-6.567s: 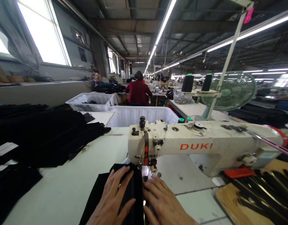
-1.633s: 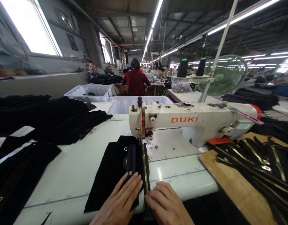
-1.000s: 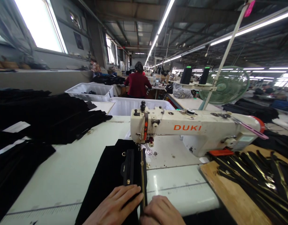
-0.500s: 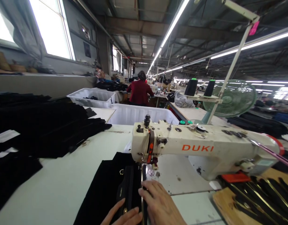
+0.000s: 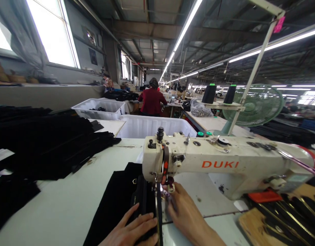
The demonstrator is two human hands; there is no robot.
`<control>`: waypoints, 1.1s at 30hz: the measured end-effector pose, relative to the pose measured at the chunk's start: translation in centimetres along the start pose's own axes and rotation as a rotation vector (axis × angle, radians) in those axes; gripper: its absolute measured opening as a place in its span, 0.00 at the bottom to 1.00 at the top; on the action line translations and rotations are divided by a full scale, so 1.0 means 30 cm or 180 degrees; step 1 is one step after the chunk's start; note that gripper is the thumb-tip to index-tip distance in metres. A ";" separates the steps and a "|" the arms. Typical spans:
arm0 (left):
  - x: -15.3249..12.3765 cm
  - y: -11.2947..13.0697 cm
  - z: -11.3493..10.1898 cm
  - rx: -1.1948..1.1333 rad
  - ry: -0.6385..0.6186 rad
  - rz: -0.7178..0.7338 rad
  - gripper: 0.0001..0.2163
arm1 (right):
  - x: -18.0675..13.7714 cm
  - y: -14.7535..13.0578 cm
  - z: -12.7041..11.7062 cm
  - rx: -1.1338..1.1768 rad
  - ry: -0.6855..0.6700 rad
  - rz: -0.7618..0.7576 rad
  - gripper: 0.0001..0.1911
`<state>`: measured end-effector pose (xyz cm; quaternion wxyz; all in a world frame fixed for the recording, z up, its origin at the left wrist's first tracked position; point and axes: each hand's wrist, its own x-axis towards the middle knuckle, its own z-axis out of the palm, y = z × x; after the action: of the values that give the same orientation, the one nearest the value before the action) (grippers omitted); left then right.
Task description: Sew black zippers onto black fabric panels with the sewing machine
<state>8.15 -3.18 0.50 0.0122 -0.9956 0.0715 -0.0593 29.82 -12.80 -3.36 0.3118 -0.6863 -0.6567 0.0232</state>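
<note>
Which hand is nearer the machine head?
The right hand: it is close beside the machine head, while the left hand rests on the black fabric, lower in view.

This was a sewing workshop in a large industrial hall: a cream-coloured metal sewing machine (image 5: 188,150) with orange DUKI lettering (image 5: 220,164) stood on a smooth pale-green worktable (image 5: 77,201) near a heap of flat black fabric pieces (image 5: 49,145). Two cone-shaped black thread spools (image 5: 209,94) with green tops (image 5: 212,84) stood behind it, and long white tube lights (image 5: 186,27) ran beneath a grey beamed roof (image 5: 152,30).
</note>
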 end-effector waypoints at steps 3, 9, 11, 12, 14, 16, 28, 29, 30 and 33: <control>-0.016 -0.009 0.061 -0.0037 0.0259 0.0110 0.17 | 0.041 0.008 0.008 -0.0379 0.0072 -0.0045 0.16; -0.023 0.022 0.178 -0.0347 0.0971 -0.0338 0.19 | 0.072 0.003 0.055 -0.0722 0.0035 -0.0225 0.09; -0.016 0.030 0.184 -0.0506 0.0942 -0.0304 0.18 | 0.069 -0.012 0.067 -0.0833 0.0078 -0.0159 0.09; -0.013 0.030 0.183 -0.0591 0.0913 -0.0287 0.17 | 0.070 -0.018 0.072 -0.0879 0.0109 -0.0105 0.09; -0.009 0.023 0.174 -0.0725 0.0876 -0.0282 0.16 | 0.077 -0.026 0.079 -0.0954 0.0164 0.0004 0.08; -0.008 0.011 0.150 -0.0849 0.0777 -0.0231 0.17 | 0.088 -0.022 0.079 -0.1000 0.0176 0.0057 0.09; 0.004 0.045 -0.091 -0.1210 0.0266 -0.0275 0.27 | 0.092 -0.003 0.101 -0.1165 0.0154 0.0161 0.07; 0.006 0.045 -0.086 -0.1201 0.0286 -0.0296 0.27 | 0.103 -0.002 0.105 -0.1178 0.0144 0.0181 0.06; 0.008 0.044 -0.080 -0.1178 0.0292 -0.0309 0.26 | 0.114 0.000 0.107 -0.1185 0.0123 0.0189 0.05; 0.010 0.045 -0.072 -0.1104 0.0224 -0.0306 0.25 | 0.153 0.014 0.105 -0.1179 0.0061 0.0195 0.03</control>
<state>8.01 -4.58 2.63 -0.1650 -0.9824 0.0335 -0.0813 29.43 -7.32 -4.36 0.1854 -0.7518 -0.6255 -0.0952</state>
